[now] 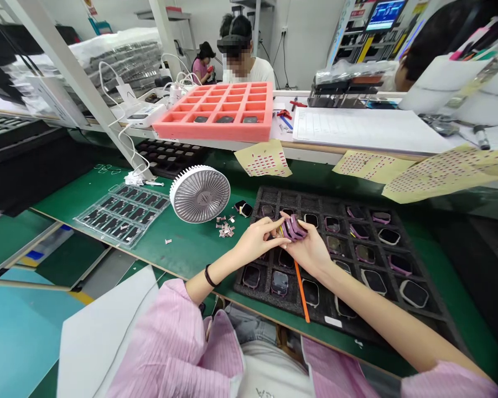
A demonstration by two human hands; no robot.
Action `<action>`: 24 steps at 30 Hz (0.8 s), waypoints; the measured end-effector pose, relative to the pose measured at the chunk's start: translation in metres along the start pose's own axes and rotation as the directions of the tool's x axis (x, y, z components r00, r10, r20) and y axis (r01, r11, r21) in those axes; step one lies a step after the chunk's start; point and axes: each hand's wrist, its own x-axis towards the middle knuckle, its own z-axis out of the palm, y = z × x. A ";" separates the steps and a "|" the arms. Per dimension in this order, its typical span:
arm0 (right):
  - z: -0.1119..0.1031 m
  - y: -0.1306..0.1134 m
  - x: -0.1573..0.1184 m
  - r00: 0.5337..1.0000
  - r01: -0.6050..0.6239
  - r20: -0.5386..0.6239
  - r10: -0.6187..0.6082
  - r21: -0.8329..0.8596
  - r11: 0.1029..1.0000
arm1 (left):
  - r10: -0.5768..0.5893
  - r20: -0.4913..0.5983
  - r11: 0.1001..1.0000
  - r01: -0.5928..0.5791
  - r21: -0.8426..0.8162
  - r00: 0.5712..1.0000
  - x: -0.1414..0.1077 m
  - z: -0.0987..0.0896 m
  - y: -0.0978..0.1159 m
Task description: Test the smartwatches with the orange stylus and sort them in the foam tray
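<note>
Both hands meet above the black foam tray. My right hand is closed around purple watch cases, which seem stacked together; their exact number is unclear. Thumb and fingertips of my left hand pinch at the left side of the same cases, where a small yellow edge shows. An orange stick slants down from under my right hand across the tray; whether that hand grips it is hidden. Around the hands, tray pockets hold watches with dark screens, such as a purple-rimmed watch and a silver-rimmed watch.
A round white fan stands left of the tray, near small metallic pieces and a clear plastic tray. On the shelf ahead sit a pink foam tray and paper sheets. Other people are beyond the shelf.
</note>
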 end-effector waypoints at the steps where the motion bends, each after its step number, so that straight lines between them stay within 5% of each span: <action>1: 0.001 0.000 -0.001 1.000 -0.010 0.020 0.010 -0.014 1.000 | 0.008 0.031 1.000 -0.008 0.003 0.999 0.001 -0.002 0.000; 6: 0.003 0.000 -0.003 0.999 -0.043 0.026 0.043 -0.022 0.999 | -0.007 0.075 1.000 0.008 -0.021 0.997 -0.001 -0.014 0.001; 9: 0.000 -0.003 0.000 0.996 -0.067 -0.052 0.068 0.020 0.998 | -0.074 -0.015 0.997 0.074 -0.013 0.997 -0.010 -0.028 -0.011; 11: -0.002 -0.005 0.002 0.992 -0.071 -0.104 0.076 0.051 0.996 | -0.161 -0.078 0.975 0.171 0.142 0.984 -0.021 -0.037 -0.027; 14: -0.004 -0.006 0.005 0.986 -0.084 -0.140 0.095 0.082 0.993 | -0.344 -0.109 0.815 0.354 0.459 0.933 -0.038 -0.042 -0.051; 17: -0.003 -0.003 0.004 0.986 -0.110 -0.120 0.118 0.074 0.991 | -0.444 -0.131 0.687 0.430 0.586 0.887 -0.047 -0.036 -0.067; 24: 0.000 0.001 -0.001 0.990 -0.115 -0.078 0.117 0.037 0.993 | -0.405 -0.127 0.723 0.402 0.561 0.905 -0.045 -0.030 -0.072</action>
